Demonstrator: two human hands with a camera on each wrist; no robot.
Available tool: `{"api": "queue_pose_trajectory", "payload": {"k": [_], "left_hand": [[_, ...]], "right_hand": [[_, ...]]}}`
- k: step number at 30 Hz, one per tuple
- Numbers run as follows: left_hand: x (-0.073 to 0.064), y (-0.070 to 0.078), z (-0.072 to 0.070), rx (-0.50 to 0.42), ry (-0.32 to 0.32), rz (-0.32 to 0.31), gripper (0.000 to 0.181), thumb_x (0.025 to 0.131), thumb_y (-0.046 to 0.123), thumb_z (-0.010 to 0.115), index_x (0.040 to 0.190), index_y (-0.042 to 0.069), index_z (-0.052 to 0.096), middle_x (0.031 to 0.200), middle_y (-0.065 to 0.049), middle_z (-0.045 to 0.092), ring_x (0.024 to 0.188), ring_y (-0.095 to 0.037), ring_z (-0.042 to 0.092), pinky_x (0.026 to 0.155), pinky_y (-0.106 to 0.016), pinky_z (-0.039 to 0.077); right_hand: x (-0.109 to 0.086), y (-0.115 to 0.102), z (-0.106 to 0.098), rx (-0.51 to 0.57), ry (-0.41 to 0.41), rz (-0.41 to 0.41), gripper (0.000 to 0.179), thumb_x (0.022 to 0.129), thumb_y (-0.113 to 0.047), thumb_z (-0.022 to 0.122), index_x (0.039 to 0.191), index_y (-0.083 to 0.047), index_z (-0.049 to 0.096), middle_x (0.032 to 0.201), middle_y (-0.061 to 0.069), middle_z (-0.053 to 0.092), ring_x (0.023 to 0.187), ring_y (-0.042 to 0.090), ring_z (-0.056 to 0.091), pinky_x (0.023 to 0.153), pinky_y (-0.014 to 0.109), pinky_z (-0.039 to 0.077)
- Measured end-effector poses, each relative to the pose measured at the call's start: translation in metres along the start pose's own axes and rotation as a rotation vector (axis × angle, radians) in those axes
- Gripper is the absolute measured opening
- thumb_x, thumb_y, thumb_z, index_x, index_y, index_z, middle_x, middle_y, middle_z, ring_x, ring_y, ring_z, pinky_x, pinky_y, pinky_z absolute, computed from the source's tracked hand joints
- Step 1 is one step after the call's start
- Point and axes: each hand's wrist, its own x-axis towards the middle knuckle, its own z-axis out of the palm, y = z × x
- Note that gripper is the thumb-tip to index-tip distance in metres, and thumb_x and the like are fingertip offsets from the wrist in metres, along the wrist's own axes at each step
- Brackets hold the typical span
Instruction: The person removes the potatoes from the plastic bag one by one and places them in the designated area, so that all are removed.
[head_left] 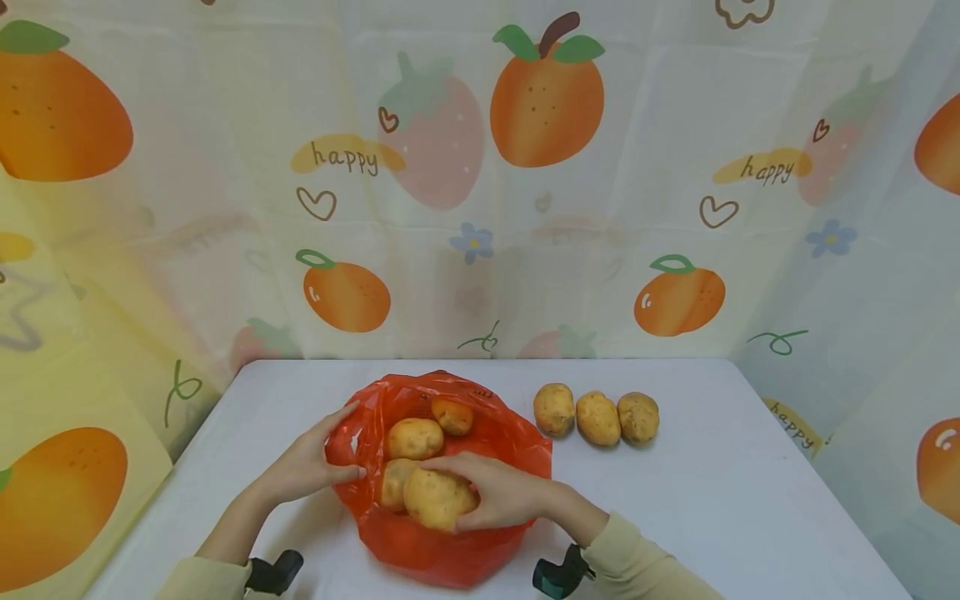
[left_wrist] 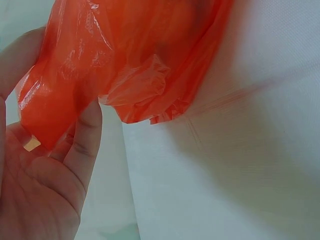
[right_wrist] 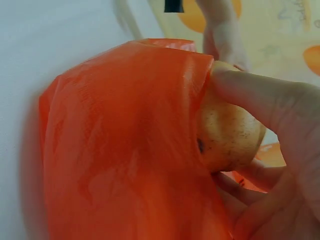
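A red plastic bag [head_left: 442,554] stands on the white table with its mouth spread wide. My left hand [head_left: 311,458] grips the left side of its rim; in the left wrist view, thumb and fingers [left_wrist: 89,135] lie on either side of the thin film. Inside the bag mouth, my right hand [head_left: 506,492] holds a large potato [head_left: 438,498] between thumb and fingers. The right wrist view has this potato [right_wrist: 227,132] beside the bag's near edge. Several other potatoes sit in the bag, among them one [head_left: 415,438] toward the back, with another [head_left: 452,415] behind it.
Three potatoes [head_left: 597,418] lie in a row on the white table [head_left: 720,500], right of the bag and toward the back. A fruit-printed curtain [head_left: 540,225] hangs behind the table and along both sides. Dark wrist cameras [head_left: 558,575] are worn on both wrists.
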Motion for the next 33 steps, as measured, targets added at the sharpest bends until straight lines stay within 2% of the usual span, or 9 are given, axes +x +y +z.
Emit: {"api": "queue_pose_trajectory", "payload": {"k": [6,10,16,24,33], "left_hand": [[0.001,-0.001,-0.001,-0.014,-0.006,0.007,0.091,0.070,0.030,0.078,0.145,0.019,0.027,0.140,-0.020,0.036,0.119,-0.040,0.043,0.084,-0.046,0.052],[0.001,-0.001,-0.001,-0.016,-0.010,0.009,0.091,0.070,0.030,0.078,0.145,0.018,0.027,0.140,-0.020,0.036,0.120,-0.040,0.043,0.084,-0.046,0.052],[0.001,-0.001,-0.001,-0.022,-0.011,0.012,0.092,0.070,0.030,0.079,0.145,0.018,0.027,0.140,-0.020,0.036,0.119,-0.040,0.043,0.084,-0.046,0.052],[0.001,0.000,0.000,-0.008,-0.007,0.010,0.092,0.070,0.030,0.079,0.145,0.017,0.027,0.139,-0.019,0.037,0.119,-0.038,0.044,0.085,-0.046,0.051],[0.001,0.000,0.001,-0.030,-0.018,-0.017,0.092,0.070,0.031,0.079,0.145,0.020,0.026,0.140,-0.018,0.037,0.120,-0.038,0.044,0.085,-0.046,0.051]], "right_hand": [[-0.006,0.000,-0.009,0.045,0.117,0.043,0.072,0.082,-0.029,0.069,0.142,-0.030,0.030,0.136,-0.005,0.041,0.114,0.009,0.043,0.089,0.023,0.045],[-0.011,0.000,-0.015,0.085,0.180,0.043,0.074,0.080,-0.030,0.071,0.142,-0.029,0.030,0.137,-0.003,0.040,0.112,0.012,0.045,0.082,0.020,0.048],[-0.021,0.000,-0.023,0.108,0.266,0.053,0.076,0.080,-0.031,0.071,0.141,-0.038,0.027,0.139,-0.006,0.037,0.117,0.012,0.044,0.085,0.024,0.049],[-0.037,0.002,-0.034,0.201,0.360,0.089,0.079,0.080,-0.022,0.072,0.141,-0.040,0.026,0.143,-0.009,0.033,0.122,0.014,0.042,0.090,0.029,0.048],[-0.059,0.004,-0.045,0.244,0.469,0.098,0.077,0.079,-0.020,0.073,0.141,-0.034,0.029,0.143,-0.003,0.034,0.115,0.024,0.051,0.090,0.032,0.049]]}}
